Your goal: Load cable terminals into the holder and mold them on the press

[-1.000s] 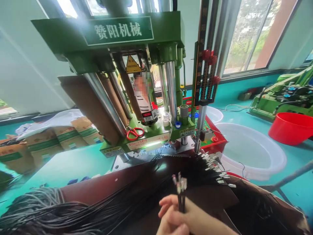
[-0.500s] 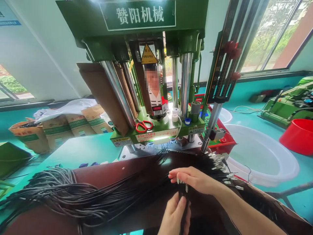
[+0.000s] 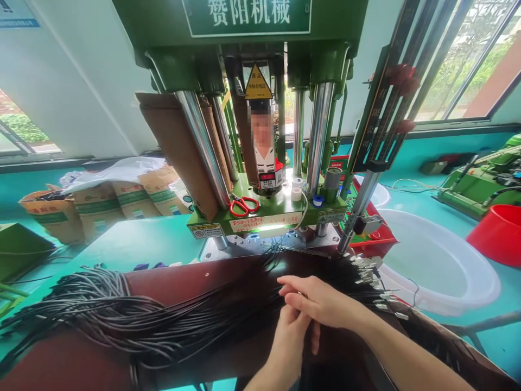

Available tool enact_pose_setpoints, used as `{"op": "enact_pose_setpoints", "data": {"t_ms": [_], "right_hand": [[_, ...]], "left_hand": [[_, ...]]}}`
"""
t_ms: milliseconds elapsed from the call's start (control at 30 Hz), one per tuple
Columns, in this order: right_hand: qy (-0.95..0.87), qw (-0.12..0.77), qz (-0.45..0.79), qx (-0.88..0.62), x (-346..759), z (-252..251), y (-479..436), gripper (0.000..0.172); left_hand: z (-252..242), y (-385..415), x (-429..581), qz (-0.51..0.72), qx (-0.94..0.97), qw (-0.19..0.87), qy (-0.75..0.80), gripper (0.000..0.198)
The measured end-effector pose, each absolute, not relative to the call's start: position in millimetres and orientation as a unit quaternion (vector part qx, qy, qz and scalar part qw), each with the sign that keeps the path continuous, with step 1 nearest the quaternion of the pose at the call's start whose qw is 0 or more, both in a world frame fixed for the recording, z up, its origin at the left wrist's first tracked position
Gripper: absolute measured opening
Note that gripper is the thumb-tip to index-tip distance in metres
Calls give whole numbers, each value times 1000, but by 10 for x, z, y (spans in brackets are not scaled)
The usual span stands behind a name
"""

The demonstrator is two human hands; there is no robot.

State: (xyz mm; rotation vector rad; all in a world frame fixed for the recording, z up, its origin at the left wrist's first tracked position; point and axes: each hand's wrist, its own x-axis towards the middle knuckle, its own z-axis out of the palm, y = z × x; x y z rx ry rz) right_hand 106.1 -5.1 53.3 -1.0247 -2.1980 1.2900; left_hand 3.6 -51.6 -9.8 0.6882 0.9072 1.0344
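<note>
My left hand (image 3: 290, 336) is closed low in front of the brown table, its grip mostly covered. The bundle of black cables with metal plugs that it holds is almost wholly hidden now behind the hands; only a small glint shows between them. My right hand (image 3: 319, 301) lies across the top of the left, touching it, its fingers stretched out over the plug ends. Left of the hands, a thick bunch of black cables (image 3: 150, 320) spreads over the table. Beyond my right wrist lie more cables with silvery metal plugs (image 3: 366, 269).
A green press (image 3: 244, 41) with steel columns stands ahead. Red-handled scissors (image 3: 244, 206) rest on its lower plate. A white tub (image 3: 442, 271) and a red bucket (image 3: 499, 233) stand at the right, paper sacks (image 3: 97, 203) at the left. A person is partly visible behind the press.
The hands have come together: my left hand has risen against my right, and the plugs that stuck out between them are now covered. The view has shifted slightly.
</note>
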Motion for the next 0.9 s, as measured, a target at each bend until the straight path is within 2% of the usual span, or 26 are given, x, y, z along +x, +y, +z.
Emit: {"op": "enact_pose_setpoints", "data": {"t_ms": [100,233,333,433,600,700,733,800,900], "right_hand": [[-834,166,371,-372,1147,460,182,43],[-822,124,179,-526,1295,216,552,36],[-804,85,116,-577,1332,65,705,37],[-802,48,106,-586,1320,74,732,28],[-797,19,209,-567,1433,289,516,14],[-750,22,327,-574,1582,280,212,23],[-714,49,393,-577,1623,235,92,30],[-608,157,539,-561,1669,100,-148,45],[-442,346,656,-505,1652,-117,-430,49]], "left_hand": [[-56,-467,-56,474,314,714,408,43],[-14,-417,-195,492,297,697,429,44],[-19,-419,-238,491,300,688,443,45],[-47,-435,-232,490,312,677,451,46],[-84,-461,-223,489,320,677,447,45],[-88,-476,-201,486,325,685,435,44],[-91,-478,-181,482,328,687,433,43],[-105,-475,-117,463,342,694,432,42],[-151,-454,27,415,383,699,438,40]]}}
